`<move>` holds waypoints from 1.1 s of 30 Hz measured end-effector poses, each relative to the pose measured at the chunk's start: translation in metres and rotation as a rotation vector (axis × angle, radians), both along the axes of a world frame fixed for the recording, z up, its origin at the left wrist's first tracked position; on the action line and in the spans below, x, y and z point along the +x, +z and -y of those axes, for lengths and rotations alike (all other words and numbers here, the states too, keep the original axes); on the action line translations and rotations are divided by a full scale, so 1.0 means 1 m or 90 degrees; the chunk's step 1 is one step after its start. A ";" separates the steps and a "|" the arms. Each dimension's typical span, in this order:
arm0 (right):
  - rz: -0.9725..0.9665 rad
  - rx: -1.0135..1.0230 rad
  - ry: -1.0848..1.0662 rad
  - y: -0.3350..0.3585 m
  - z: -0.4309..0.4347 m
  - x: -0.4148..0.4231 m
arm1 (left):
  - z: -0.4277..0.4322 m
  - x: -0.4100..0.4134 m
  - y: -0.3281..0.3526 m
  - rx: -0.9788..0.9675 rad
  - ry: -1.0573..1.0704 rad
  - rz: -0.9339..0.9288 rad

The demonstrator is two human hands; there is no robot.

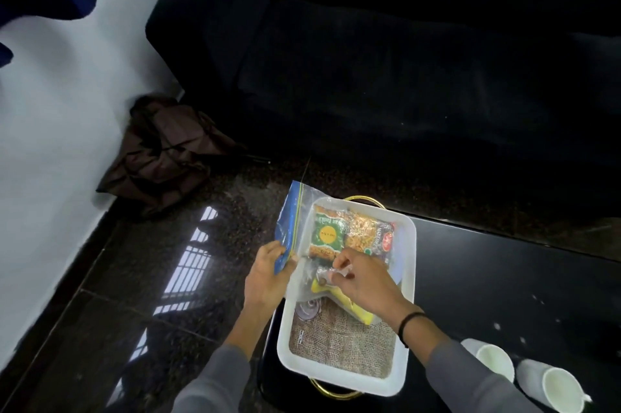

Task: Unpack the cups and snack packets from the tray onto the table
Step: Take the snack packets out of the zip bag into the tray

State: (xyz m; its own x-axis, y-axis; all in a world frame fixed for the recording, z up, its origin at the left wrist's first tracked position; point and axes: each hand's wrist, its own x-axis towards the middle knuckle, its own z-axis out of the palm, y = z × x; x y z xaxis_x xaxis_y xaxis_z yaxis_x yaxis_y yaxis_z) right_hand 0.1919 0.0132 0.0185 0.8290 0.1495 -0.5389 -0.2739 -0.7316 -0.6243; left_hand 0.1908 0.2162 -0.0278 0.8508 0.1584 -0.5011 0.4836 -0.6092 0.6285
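Observation:
A white tray (408, 281) with gold handles and a burlap liner sits at the left end of the dark table (504, 278). A clear zip bag (294, 227) with a blue strip holds several snack packets, among them a green one (327, 233) and an orange one (364, 231), and lies over the tray's far half. My left hand (267, 273) grips the bag's blue edge. My right hand (361, 278) pinches the clear plastic near a yellow packet (349, 303). Two white cups (494, 359) (554, 385) lie on their sides on the table at right.
A black sofa (403, 59) stands beyond the table. A brown bag (161, 150) slumps against the white wall at left. The dark polished floor (151, 278) lies left of the table.

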 end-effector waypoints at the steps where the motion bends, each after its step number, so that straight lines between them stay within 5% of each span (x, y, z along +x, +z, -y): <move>1: 0.005 0.008 0.003 0.003 -0.002 -0.001 | 0.002 -0.001 0.002 -0.016 0.003 -0.015; 6: 0.018 0.051 -0.018 0.025 -0.011 -0.008 | 0.020 -0.017 0.021 -0.040 -0.091 -0.009; 15: 0.002 -0.170 0.049 0.051 0.003 -0.009 | 0.082 -0.060 0.069 0.039 -0.341 0.155; 19: 0.039 -0.184 0.102 0.065 0.025 -0.013 | 0.090 -0.077 0.095 0.060 -0.288 0.218; 22: 0.126 -0.173 0.149 0.087 0.040 -0.021 | 0.086 -0.075 0.117 0.213 -0.219 0.298; 27: 0.247 -0.195 0.198 0.124 0.069 -0.031 | 0.086 -0.054 0.144 0.504 -0.313 0.443; 30: 0.274 -0.186 0.181 0.141 0.084 -0.036 | 0.098 -0.047 0.161 0.479 -0.459 0.480; 33: 0.317 -0.163 0.123 0.151 0.095 -0.043 | 0.121 -0.049 0.179 0.416 -0.425 0.391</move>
State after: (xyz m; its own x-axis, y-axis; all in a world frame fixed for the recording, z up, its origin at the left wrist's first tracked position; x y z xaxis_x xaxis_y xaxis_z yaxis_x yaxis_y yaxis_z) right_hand 0.1490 -0.0816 0.1694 0.9620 0.2396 -0.1307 0.1601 -0.8833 -0.4407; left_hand 0.1416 0.0951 0.1507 0.9381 -0.3433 0.0463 -0.3463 -0.9313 0.1124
